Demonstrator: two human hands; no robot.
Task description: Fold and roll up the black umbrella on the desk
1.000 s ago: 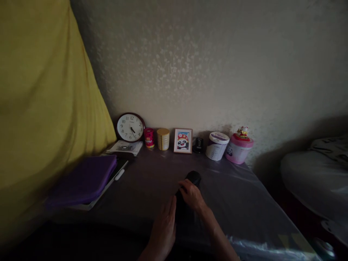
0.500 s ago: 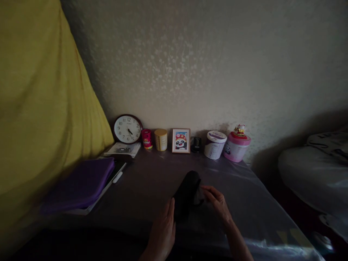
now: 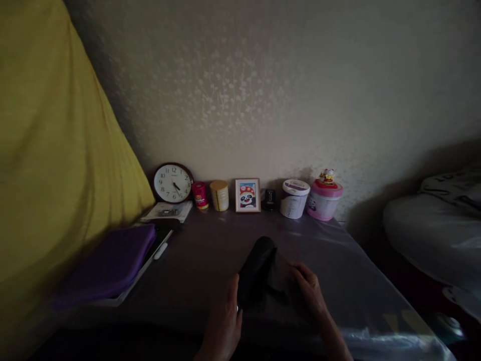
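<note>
Over the front part of the table, my left hand (image 3: 225, 318) grips a roll of thin black bags (image 3: 255, 268) from its left side, thumb along the edge and a ring on one finger. The roll is tilted, its far end pointing up and away. A dark, see-through loose flap (image 3: 280, 273) spreads from the roll's right side. My right hand (image 3: 308, 288) pinches the outer edge of that flap between thumb and fingers. The roll's lower end is in deep shadow.
Along the wall stand a clock (image 3: 173, 184), a red can (image 3: 200, 195), a yellow-lidded can (image 3: 220, 195), a panda picture frame (image 3: 247, 195), a small black object (image 3: 269, 199), a white tub (image 3: 295, 200) and a pink tub (image 3: 325, 203) topped by a figurine. A purple case (image 3: 108, 260) lies left.
My right hand has drawn the flap further out to the right, so more of it hangs spread beside the roll. The left hand keeps its hold. The view has shifted slightly.
</note>
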